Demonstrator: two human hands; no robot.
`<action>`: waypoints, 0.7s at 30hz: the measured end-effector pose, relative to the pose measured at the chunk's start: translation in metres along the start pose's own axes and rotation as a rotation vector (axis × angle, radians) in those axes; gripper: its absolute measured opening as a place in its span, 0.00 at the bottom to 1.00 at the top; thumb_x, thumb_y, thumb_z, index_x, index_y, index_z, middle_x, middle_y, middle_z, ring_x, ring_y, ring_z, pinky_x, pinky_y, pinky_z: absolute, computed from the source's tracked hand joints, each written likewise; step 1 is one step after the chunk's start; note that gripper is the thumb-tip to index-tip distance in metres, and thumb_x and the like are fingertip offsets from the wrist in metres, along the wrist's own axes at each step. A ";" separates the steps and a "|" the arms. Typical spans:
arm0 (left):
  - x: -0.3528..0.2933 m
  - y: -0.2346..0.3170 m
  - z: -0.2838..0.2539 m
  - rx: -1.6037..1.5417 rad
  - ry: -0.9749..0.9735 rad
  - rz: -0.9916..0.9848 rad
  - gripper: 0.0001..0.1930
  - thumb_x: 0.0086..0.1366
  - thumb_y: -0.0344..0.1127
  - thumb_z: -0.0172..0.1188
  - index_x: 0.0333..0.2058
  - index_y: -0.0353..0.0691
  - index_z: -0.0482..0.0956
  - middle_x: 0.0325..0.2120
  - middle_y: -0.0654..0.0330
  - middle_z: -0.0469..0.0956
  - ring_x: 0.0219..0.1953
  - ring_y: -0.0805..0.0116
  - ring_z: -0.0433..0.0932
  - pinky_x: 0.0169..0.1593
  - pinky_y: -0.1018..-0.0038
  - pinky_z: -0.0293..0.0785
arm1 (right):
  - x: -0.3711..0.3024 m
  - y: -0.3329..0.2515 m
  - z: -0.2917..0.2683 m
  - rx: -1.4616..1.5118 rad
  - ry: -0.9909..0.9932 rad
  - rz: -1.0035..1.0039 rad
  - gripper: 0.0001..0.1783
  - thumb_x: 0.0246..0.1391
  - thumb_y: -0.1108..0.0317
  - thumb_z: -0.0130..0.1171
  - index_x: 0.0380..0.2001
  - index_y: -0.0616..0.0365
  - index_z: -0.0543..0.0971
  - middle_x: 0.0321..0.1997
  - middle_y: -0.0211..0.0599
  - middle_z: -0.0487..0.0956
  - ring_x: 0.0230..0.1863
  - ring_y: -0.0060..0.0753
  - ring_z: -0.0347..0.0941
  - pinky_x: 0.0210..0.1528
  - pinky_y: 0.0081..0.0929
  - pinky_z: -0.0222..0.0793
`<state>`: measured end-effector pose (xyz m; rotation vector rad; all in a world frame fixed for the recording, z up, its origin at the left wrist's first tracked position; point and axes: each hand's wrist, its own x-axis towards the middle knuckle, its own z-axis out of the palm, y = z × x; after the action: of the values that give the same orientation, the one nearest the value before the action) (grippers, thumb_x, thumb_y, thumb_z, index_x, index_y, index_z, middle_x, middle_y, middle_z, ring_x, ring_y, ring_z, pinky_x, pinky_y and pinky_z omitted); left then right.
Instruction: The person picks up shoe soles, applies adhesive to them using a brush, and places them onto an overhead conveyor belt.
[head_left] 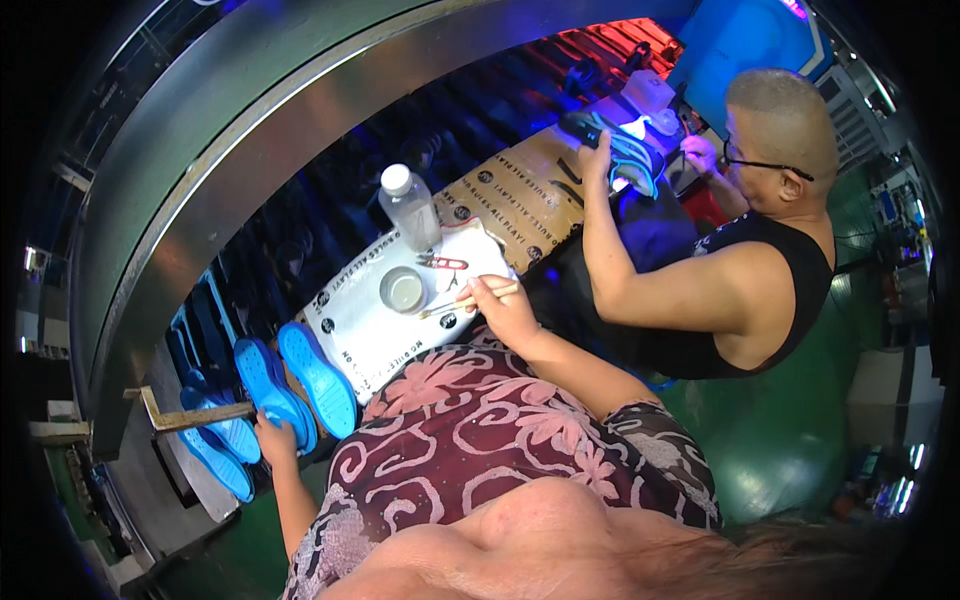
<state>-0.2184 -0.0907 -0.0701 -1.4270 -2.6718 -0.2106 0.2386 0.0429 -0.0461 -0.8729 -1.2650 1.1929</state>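
Left end: two blue soles (217, 465) lie beyond the left edge of the white sheet (345, 345), partly beneath an angled bar (205, 416). The left hand (277, 437) grasps the near end of a further blue sole, the held sole (262, 375). One more sole (318, 378) lies between the held sole and the sheet's left edge.

Centre: a round cup (403, 289) stands near the middle of the sheet and contains greyish material. A capped clear bottle (412, 212) stands at the far edge, toward the far right corner. Red-handled snips (445, 263) lie between the bottle and the right edge.

Right: the right hand (497, 305) is closed around the handle of a thin brush (462, 303); the brush tip points left, just beside the cup. Contact between tip and sheet cannot be determined. Printed cardboard (535, 185) adjoins the sheet's right edge. Beyond it, a co-worker (690, 270) holds a black-and-blue shoe (632, 165).
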 end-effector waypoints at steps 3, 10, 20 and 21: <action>0.003 0.006 0.002 -0.076 0.045 -0.206 0.24 0.52 0.32 0.51 0.51 0.38 0.63 0.43 0.41 0.71 0.43 0.44 0.72 0.45 0.58 0.68 | 0.000 0.004 -0.006 -0.011 0.061 0.013 0.18 0.60 0.64 0.45 0.25 0.67 0.77 0.23 0.35 0.77 0.23 0.20 0.70 0.28 0.18 0.65; 0.016 -0.006 0.006 -0.244 0.070 -0.089 0.18 0.53 0.36 0.52 0.43 0.37 0.67 0.25 0.46 0.76 0.27 0.48 0.75 0.32 0.59 0.69 | 0.033 -0.018 -0.022 -0.198 0.042 -0.035 0.15 0.58 0.67 0.47 0.28 0.66 0.78 0.26 0.37 0.79 0.24 0.21 0.71 0.31 0.18 0.67; -0.006 0.032 -0.041 -1.524 -0.327 -0.493 0.19 0.59 0.32 0.51 0.48 0.33 0.66 0.38 0.58 0.74 0.35 0.69 0.74 0.38 0.74 0.72 | 0.071 0.007 0.011 -0.627 -0.207 -0.413 0.09 0.45 0.64 0.59 0.19 0.58 0.78 0.19 0.36 0.76 0.25 0.40 0.71 0.38 0.34 0.63; -0.008 0.034 -0.042 -1.636 -0.423 -0.534 0.16 0.58 0.32 0.52 0.45 0.34 0.69 0.35 0.59 0.75 0.32 0.70 0.75 0.33 0.75 0.73 | 0.071 0.012 0.013 -0.628 -0.210 -0.407 0.09 0.45 0.64 0.59 0.19 0.58 0.78 0.19 0.36 0.76 0.25 0.40 0.71 0.38 0.34 0.63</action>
<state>-0.1849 -0.0859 -0.0280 -0.6722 -2.9563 -2.8263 0.2169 0.1127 -0.0390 -0.8812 -1.9349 0.5702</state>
